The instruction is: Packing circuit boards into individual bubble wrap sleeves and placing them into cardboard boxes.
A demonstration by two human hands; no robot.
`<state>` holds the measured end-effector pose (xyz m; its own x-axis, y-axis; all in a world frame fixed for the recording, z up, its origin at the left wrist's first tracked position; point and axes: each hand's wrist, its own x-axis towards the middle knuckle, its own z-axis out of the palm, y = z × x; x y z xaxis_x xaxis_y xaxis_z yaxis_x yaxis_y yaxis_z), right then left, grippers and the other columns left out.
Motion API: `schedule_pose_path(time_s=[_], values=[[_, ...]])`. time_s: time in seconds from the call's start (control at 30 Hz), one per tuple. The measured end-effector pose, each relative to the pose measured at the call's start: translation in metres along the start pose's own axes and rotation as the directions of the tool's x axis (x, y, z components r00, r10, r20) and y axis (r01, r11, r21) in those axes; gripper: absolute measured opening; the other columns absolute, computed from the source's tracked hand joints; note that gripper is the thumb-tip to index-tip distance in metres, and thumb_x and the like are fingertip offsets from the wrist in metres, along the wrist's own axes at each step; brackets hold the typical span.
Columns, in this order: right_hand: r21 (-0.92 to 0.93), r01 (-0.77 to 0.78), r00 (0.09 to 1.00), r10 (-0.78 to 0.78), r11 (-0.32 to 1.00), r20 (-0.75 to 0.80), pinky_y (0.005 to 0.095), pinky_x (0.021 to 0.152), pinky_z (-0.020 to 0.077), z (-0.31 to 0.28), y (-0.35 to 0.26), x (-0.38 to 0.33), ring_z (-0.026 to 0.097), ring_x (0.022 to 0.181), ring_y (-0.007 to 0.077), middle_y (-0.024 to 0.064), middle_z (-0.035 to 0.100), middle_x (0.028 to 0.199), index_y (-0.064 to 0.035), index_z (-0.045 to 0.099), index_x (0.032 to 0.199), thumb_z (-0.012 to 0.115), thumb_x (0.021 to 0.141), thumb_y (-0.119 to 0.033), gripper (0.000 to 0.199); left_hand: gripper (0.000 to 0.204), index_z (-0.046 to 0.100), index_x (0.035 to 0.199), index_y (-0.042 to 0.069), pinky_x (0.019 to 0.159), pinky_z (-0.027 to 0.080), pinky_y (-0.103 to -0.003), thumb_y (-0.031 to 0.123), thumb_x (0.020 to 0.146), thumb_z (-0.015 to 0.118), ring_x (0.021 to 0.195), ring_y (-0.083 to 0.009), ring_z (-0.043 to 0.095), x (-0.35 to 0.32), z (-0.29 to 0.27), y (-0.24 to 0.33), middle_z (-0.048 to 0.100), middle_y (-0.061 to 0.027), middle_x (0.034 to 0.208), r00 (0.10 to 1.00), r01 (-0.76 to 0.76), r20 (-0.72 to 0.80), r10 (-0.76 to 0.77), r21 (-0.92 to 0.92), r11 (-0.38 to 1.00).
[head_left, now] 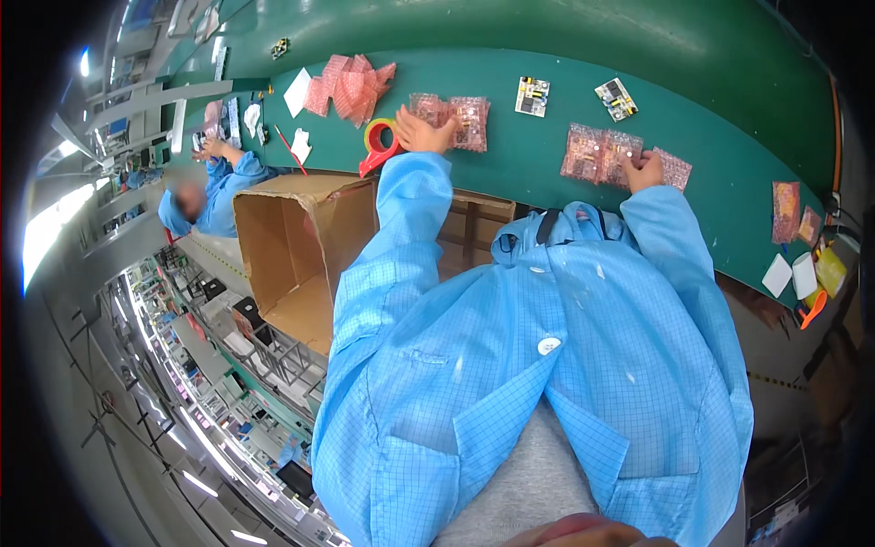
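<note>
My left hand (425,133) lies at the near edge of two pink bubble-wrap packets, its fingers stretched out and apart. The right-hand packet (470,124) of that pair shows clearly; my fingers partly cover the other (428,107). Just left of this hand is a red tape dispenser with a yellow-rimmed roll (380,139). My right hand (644,172) is closed, fingers curled, at a row of pink bubble-wrap packets. It pinches the edge of the middle packet (621,153), between the left packet (581,152) and the right one (673,168).
Two bare circuit boards (532,96) (617,99) lie farther back on the green table (510,173). A heap of pink bubble-wrap bags (354,87) is at left. An open cardboard box (305,246) stands by the near edge. Another person (214,196) works at far left.
</note>
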<state>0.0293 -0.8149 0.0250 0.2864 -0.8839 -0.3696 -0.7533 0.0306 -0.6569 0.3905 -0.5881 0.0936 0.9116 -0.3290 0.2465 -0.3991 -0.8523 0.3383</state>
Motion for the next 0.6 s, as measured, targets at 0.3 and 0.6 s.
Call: schedule_pose_path(time_s=[0.3, 0.6], values=[[-0.401, 0.316, 0.891, -0.414, 0.860, -0.185, 0.0448, 0.090, 0.0437, 0.018, -0.096, 0.067, 0.052, 0.106, 0.0347, 0.0182, 0.054, 0.113, -0.0014, 0.047, 0.122, 0.085, 0.055, -0.042, 0.087, 0.058, 0.046, 0.119, -0.003, 0.093, 0.041, -0.043, 0.015, 0.069, 0.069, 0.105, -0.0364, 0.051, -0.143, -0.005, 0.124, 0.051, -0.0219, 0.113, 0.893, 0.026, 0.358, 0.272, -0.646, 0.763], [-0.063, 0.398, 0.885, -0.364, 0.915, 0.291, 0.0391, 0.086, 0.0469, 0.006, -0.096, 0.096, 0.056, 0.097, 0.0287, 0.0191, 0.053, 0.112, 0.0012, 0.054, 0.111, 0.086, 0.057, -0.037, 0.074, 0.031, 0.054, 0.106, 0.002, 0.079, 0.048, -0.036, 0.020, 0.082, 0.063, 0.091, -0.0223, 0.059, -0.153, -0.098, 0.079, 0.060, -0.0124, 0.097, 0.780, 0.349, 0.572, 0.254, -0.735, 0.581]])
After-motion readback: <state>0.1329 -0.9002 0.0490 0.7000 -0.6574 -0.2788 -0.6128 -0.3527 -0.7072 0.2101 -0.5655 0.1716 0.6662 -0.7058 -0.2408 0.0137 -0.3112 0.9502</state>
